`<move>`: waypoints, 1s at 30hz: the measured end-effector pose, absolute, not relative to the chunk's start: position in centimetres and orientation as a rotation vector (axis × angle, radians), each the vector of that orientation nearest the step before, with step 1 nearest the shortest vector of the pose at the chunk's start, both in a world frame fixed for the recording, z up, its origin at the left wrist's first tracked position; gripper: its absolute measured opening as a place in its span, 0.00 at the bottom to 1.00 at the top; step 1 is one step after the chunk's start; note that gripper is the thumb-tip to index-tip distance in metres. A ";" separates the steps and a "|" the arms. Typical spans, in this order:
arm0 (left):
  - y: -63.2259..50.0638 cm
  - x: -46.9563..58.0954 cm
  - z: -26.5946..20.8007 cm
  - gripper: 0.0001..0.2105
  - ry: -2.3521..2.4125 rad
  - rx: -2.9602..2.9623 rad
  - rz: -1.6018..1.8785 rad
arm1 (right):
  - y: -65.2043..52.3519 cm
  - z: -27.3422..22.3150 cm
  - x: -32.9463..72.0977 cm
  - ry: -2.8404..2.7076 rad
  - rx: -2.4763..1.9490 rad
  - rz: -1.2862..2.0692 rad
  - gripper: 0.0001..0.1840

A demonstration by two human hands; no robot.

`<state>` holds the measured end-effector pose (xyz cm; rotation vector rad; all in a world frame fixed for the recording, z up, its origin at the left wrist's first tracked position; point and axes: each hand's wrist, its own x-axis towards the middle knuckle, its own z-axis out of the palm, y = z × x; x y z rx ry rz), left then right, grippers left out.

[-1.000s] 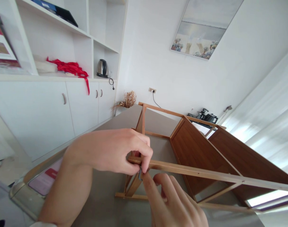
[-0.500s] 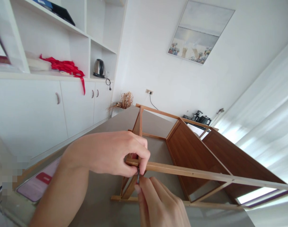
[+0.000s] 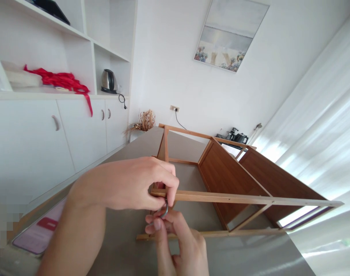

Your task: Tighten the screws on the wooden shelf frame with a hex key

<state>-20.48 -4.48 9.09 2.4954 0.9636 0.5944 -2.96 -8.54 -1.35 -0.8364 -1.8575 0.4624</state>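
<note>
My left hand [image 3: 137, 184] reaches in from the lower left. Its thumb and index finger pinch at the end of a wooden rail [image 3: 209, 196], around the upper end of a bent metal hex key [image 3: 166, 210]. The spot where the key meets the rail is hidden by those fingertips. Below it, my right hand [image 3: 182, 241] grips the key's lower part between thumb and fingers. The rail belongs to a wooden shelf frame with brown panels [image 3: 232, 172], lying on its side on a grey table [image 3: 120, 237].
A phone [image 3: 39, 230] with a lit screen lies at the lower left. White cabinets [image 3: 80, 134] stand along the left, with a red ribbon [image 3: 62, 80] and a kettle [image 3: 108, 80] on their shelf. Dried plants [image 3: 146, 120] sit behind the table, and a curtain [image 3: 316, 115] hangs at the right.
My right hand has turned and shifted left, so the bend of the hex key now shows. My left hand keeps its pinch at the rail end. The whole view has shifted slightly.
</note>
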 end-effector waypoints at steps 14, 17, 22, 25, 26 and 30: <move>-4.4 -20.5 9.2 0.10 0.982 2.524 0.561 | -7.5 -1.2 -0.7 -2.040 -0.635 0.080 0.11; -4.5 -20.5 9.2 0.11 0.998 2.530 0.564 | -6.9 -0.7 0.5 -2.069 -0.682 -0.006 0.12; -4.6 -20.4 9.2 0.12 1.022 2.525 0.561 | -6.6 -0.5 1.2 -2.074 -0.697 -0.010 0.11; -4.6 -20.4 9.1 0.11 1.028 2.527 0.566 | -6.4 -0.6 1.3 -2.089 -0.705 -0.008 0.11; -4.6 -20.4 9.1 0.11 1.029 2.529 0.565 | -6.4 -0.6 1.4 -2.096 -0.709 -0.012 0.11; -4.6 -20.3 9.2 0.11 1.041 2.528 0.551 | -6.3 -0.5 1.6 -2.100 -0.704 -0.093 0.12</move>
